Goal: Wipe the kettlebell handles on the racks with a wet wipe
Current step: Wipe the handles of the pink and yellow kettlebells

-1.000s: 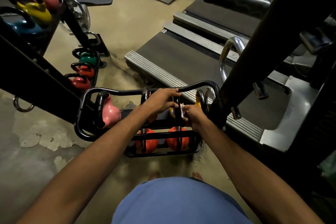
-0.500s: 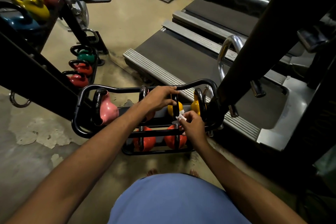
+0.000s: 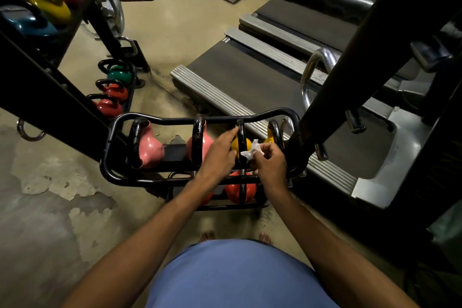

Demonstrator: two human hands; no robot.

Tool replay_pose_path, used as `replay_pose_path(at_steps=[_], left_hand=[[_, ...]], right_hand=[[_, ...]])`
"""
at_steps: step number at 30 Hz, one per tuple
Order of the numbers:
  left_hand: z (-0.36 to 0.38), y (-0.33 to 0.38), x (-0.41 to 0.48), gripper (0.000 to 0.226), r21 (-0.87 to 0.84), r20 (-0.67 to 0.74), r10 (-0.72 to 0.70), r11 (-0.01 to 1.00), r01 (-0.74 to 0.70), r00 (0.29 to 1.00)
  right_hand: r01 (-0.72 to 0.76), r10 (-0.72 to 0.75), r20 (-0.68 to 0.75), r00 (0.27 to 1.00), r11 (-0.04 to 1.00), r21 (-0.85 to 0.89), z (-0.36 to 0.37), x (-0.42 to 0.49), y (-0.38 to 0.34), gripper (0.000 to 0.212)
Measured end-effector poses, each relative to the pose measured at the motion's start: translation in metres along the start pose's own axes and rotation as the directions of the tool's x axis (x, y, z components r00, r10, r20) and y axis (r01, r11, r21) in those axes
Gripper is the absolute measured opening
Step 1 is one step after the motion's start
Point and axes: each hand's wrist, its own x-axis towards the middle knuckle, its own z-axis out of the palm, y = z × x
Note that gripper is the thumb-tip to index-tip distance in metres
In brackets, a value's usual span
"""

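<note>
A low black rack [image 3: 110,155] in front of me holds two pink kettlebells [image 3: 150,147] on the left and two yellow ones on the right, all with black handles. Orange kettlebells [image 3: 240,191] sit on its lower tier. My right hand [image 3: 268,164] pinches a crumpled white wet wipe [image 3: 251,150] against the near side of one yellow kettlebell's black handle [image 3: 241,132]. My left hand [image 3: 220,151] lies with straight fingers against the left side of that same handle and the yellow kettlebell [image 3: 235,144].
A taller black rack [image 3: 37,87] at left carries teal, yellow and pink kettlebells above, green and red ones near the floor. Treadmill decks [image 3: 250,77] lie just behind the low rack. A thick black upright [image 3: 362,57] rises right beside the rack's right end.
My left hand slid off the top of the handle down to its left side. My right hand drew back toward me, and the white wipe now shows plainly.
</note>
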Motion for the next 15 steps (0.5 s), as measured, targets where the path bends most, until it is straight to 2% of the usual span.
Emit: replay_pose_path(at_steps=[3,6,9,15], left_hand=[[0.019,-0.021,-0.020,0.073,-0.042,0.048,-0.043,0.998,0.045,0.998],[0.028,-0.030,-0.022,0.056,-0.040,0.066,-0.014,0.999,0.016,0.998],[0.032,-0.033,-0.018,0.045,-0.051,0.054,0.007,0.999,-0.004,0.999],[0.041,-0.043,-0.008,0.034,-0.084,-0.027,-0.034,0.996,0.031,0.999]], right_hand=[[-0.117,0.124,0.111,0.986,0.991,-0.064,0.003,-0.001,0.008,0.009],[-0.184,0.184,0.148,0.972,0.983,-0.014,0.006,0.002,0.003,0.012],[-0.271,0.258,0.177,0.950,0.961,0.049,0.007,0.013,-0.013,0.010],[-0.411,0.400,0.292,0.869,0.911,-0.028,0.010,0.029,-0.025,0.015]])
